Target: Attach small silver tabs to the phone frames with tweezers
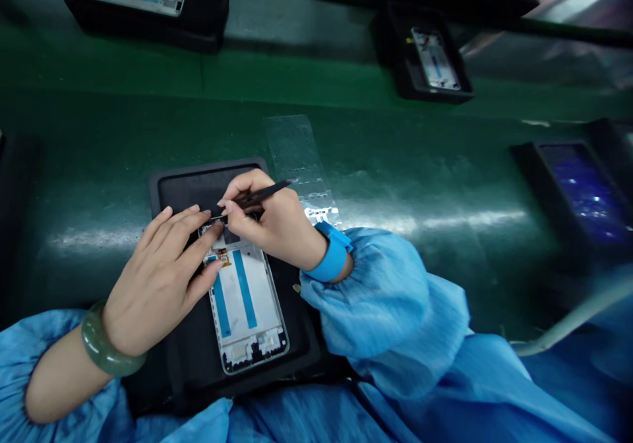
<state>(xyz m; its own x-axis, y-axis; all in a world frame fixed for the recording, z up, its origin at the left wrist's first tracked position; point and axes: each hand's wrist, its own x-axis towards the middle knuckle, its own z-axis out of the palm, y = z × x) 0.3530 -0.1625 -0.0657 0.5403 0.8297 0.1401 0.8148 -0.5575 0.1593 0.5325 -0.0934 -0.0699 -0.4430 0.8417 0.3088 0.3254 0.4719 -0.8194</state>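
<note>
A phone frame (252, 298) with two blue adhesive strips lies in a black tray (182, 364) in front of me. My right hand (267, 215) pinches dark tweezers (264, 194), whose back end points up to the right; my fingers hide their tips at the frame's upper end. Fingers spread, my left hand (171, 268) rests over the frame's upper left part, its index fingertip near the tweezers. Beside the left thumb, a small orange-brown flex cable (224, 257) shows on the frame. What lies under the fingertips is hidden.
A clear plastic sheet with cut-outs (297, 146) lies behind my right hand on the green bench (395, 166). Black trays (208, 24) with phone frames stand at the back left and back right (403, 67). A dark tray with a blue-purple panel (588, 192) sits at the right.
</note>
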